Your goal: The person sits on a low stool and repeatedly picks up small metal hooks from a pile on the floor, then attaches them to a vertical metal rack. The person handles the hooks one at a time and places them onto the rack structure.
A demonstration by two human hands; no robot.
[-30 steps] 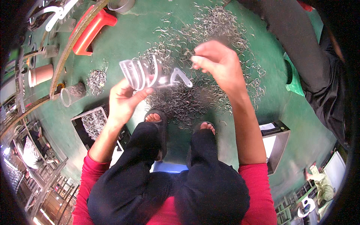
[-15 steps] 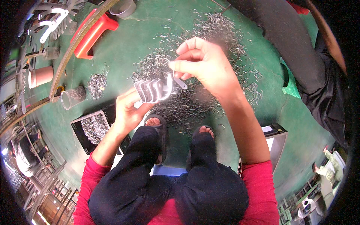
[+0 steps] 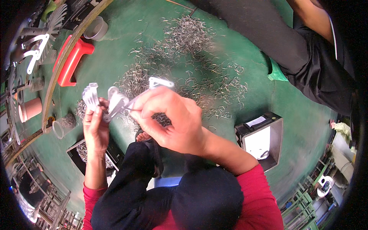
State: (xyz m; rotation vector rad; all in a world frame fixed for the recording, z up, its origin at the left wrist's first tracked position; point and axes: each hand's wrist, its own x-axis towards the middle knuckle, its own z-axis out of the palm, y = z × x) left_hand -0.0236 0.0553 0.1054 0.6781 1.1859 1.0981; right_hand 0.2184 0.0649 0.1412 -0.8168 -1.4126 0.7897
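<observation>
My left hand (image 3: 95, 132) is raised on the left, fingers closed round a bundle of shiny curved metal pieces (image 3: 91, 96). Some of them fan out toward my right hand and are whitened by glare. My right hand (image 3: 174, 117) is pinched shut just right of the bundle, with a thin metal piece (image 3: 132, 105) at its fingertips, blurred by motion. Above its knuckles shows a pale metal strip (image 3: 161, 82) with a rounded end; how it is held is hidden. Below and beyond both hands, many loose curved metal hooks (image 3: 189, 35) lie heaped on the green floor.
A black bin (image 3: 72, 152) of metal pieces stands at lower left, another open box (image 3: 276, 147) at right. At left are a red stool (image 3: 71, 61), a clear cup (image 3: 59, 129) and a curved wooden edge (image 3: 57, 73). Another person's black-trousered leg (image 3: 260, 34) reaches in from upper right.
My right hand has come down and left, close to the bundle. My left hand has shifted left and turned more upright with the metal pieces. The whole view has swung somewhat to the right.
</observation>
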